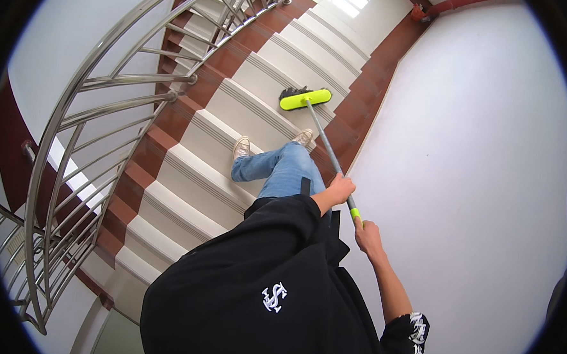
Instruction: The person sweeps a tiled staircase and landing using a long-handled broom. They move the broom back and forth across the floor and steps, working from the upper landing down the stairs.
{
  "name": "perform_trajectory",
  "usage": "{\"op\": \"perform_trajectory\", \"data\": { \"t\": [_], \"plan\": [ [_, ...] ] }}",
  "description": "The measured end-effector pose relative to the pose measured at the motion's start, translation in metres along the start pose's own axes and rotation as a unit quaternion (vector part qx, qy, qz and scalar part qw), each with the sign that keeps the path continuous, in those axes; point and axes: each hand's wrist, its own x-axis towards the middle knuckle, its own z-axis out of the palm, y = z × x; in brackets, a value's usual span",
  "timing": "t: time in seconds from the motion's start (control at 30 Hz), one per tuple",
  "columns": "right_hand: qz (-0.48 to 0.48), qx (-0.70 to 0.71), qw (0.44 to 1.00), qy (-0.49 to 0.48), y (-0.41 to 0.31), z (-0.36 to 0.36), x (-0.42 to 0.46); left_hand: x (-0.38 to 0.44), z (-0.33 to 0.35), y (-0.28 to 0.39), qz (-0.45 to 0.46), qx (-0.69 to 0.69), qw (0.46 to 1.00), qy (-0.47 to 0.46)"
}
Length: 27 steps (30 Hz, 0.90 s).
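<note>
A push broom with a grey metal pole [325,139] slants down across the steps in front of me. Its lime-green head [306,100] rests on a stair tread [268,95], with dark bristles showing along the far side. My left hand [341,188] wraps around the pole at about its lower third from my end. Farther back, my right hand [369,237] grips the lime-green end of the handle [355,214]. The very tip of the handle is hidden by that hand.
Cream stairs with reddish-brown side borders [139,173] descend ahead. A stainless-steel railing [57,131] runs along the left, and a white wall [462,152] stands close on the right. My shoes [241,148] are on the steps. A red object [418,13] lies in the far corner.
</note>
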Motion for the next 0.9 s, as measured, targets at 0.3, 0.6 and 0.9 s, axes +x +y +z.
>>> {"op": "perform_trajectory", "data": {
  "t": [0.3,0.6,0.9],
  "plan": [
    [-0.121,-0.054,0.989,0.071,0.001,-0.021,0.055,0.024,-0.020,-0.006,-0.028,-0.055,0.996,0.059],
    [-0.178,-0.099,0.978,0.051,-0.128,-0.031,0.140,0.014,-0.081,-0.113,-0.085,-0.057,0.978,0.180],
    [-0.221,-0.067,0.973,0.013,-0.233,-0.028,0.180,-0.018,-0.131,-0.193,-0.137,-0.091,0.943,0.290]
  ]
}}
